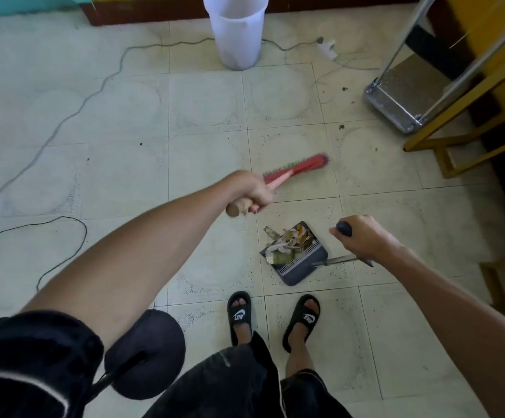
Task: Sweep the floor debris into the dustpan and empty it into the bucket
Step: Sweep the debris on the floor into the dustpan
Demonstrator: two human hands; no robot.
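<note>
My left hand (249, 190) is shut on the wooden handle of a red broom (298, 168), whose head with green bristles is blurred over the tiles ahead. My right hand (361, 236) grips the black-capped long handle of a dark grey dustpan (299, 267) resting on the floor in front of my feet. A pile of dry leaves and scraps (284, 241) lies in the pan. The white plastic bucket (236, 30) stands upright at the far wall. Small dark debris specks (342, 127) dot the tiles to the right of the broom.
A grey cable (64, 119) snakes across the floor at left, a black one (64, 224) loops nearer. A power strip (328, 46) lies right of the bucket. A metal platform scale (402, 98) and yellow wooden furniture legs (456, 140) crowd the right side.
</note>
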